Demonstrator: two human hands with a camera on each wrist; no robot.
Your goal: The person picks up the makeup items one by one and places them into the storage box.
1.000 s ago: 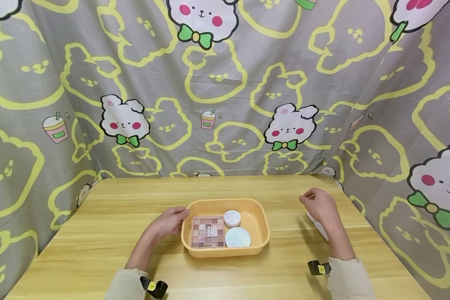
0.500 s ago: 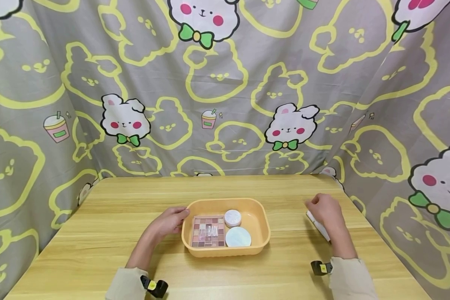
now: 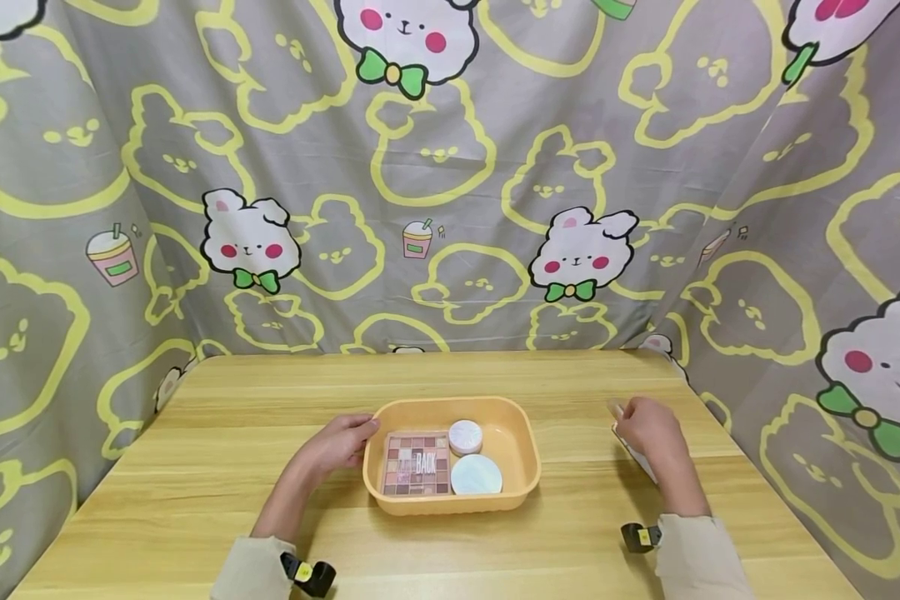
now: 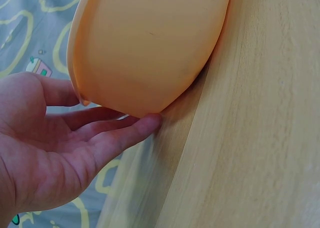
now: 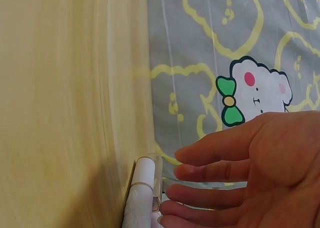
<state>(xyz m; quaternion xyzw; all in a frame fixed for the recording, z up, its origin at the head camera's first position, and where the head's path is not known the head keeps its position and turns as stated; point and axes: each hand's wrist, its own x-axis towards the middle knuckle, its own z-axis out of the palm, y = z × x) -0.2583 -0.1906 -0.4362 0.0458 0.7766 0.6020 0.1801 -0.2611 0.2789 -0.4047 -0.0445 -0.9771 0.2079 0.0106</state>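
An orange plastic basin point(image 3: 528, 493) stands on the table and holds an eyeshadow palette point(image 3: 417, 464), a small round white case point(image 3: 465, 437) and a larger round pale disc point(image 3: 476, 475). My left hand point(image 3: 339, 442) grips its left end, one digit over the rim and the other fingers against the outer wall in the left wrist view. At the right, my right hand point(image 3: 651, 429) is beside a white tube point(image 5: 138, 204) and a clear plastic piece point(image 5: 159, 169). In the right wrist view its fingers are loosely extended; fingertip contact there is unclear.
The wooden table point(image 3: 270, 383) runs back to a grey patterned curtain point(image 3: 450, 167), which also hangs at both sides. Black wrist cameras sit on both wrists, the left one point(image 3: 307, 575) close to the table's front.
My right hand has moved slightly right and down towards the white tube. A clear piece now shows by its fingertips. My left hand and the basin stay in place.
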